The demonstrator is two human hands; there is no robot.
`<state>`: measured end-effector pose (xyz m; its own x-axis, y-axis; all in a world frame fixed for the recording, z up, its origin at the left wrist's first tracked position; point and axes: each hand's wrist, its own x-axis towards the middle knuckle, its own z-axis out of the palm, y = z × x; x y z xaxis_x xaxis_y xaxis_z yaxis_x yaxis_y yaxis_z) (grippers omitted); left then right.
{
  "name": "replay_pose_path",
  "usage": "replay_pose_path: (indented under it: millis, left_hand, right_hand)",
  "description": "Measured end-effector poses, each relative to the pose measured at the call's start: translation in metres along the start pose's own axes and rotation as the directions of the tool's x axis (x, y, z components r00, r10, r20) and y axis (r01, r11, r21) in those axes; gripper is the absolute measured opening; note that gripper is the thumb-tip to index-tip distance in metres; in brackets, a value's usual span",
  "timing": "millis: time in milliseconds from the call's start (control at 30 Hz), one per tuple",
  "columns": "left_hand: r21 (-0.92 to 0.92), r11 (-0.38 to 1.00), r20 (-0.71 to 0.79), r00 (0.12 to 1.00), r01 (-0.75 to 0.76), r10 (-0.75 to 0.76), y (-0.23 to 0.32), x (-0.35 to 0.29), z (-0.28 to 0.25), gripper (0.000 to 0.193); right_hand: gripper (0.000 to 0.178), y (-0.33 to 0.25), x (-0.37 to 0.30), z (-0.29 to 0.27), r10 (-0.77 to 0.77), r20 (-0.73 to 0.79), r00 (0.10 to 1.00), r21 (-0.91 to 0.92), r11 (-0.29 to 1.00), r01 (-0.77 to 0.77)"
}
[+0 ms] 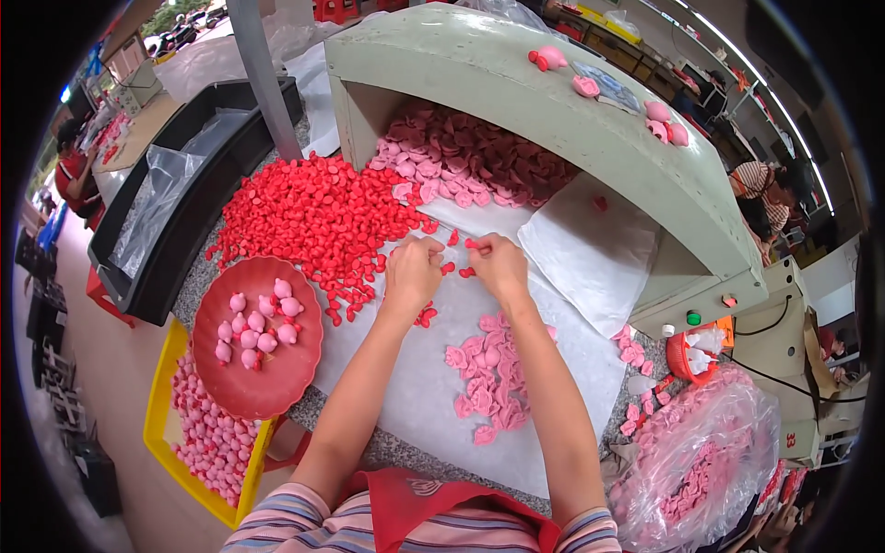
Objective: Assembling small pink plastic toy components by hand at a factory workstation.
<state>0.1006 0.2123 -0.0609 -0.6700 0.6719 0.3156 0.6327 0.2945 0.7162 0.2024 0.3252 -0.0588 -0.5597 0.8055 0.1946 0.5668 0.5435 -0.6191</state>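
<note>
My left hand (412, 269) is over the white sheet (369, 373), its fingers drawn together beside the heap of small glossy red pieces (318, 217). Whatever its fingertips may hold is hidden. Opposite it, my right hand (501, 267) pinches a small red piece (471, 243) between thumb and finger. A few loose red pieces (448, 268) lie on the sheet between the two hands. Below, between my forearms, sits a loose pile of soft pink pieces (490, 373). More pink pieces (470, 152) fill the opening of the pale green housing (553, 83) ahead.
At left, a red scalloped dish (217, 369) holds several round pink items, above a yellow crate (159, 415) of similar ones. A black tray (152, 249) and a grey post (263, 78) stand beyond. At right are a small red basket (679, 358) and a clear plastic bag (737, 433).
</note>
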Motion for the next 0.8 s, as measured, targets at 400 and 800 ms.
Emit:
replay_pose_path:
  millis: [400, 800]
  left_hand:
    - [0.112, 0.976, 0.413, 0.902, -0.189, 0.128, 0.064, -0.048, 0.042, 0.013]
    - [-0.539, 0.326, 0.835, 0.544, 0.777, 0.083, 0.076, -0.074, -0.027, 0.016]
  right_hand:
    - [0.022, 0.040, -0.137, -0.107, 0.233, 0.376, 0.897, 0.918, 0.035, -0.394]
    - [0.030, -0.007, -0.174, -0.126, 0.149, 0.234, 0.961, 0.892, 0.360, -0.273]
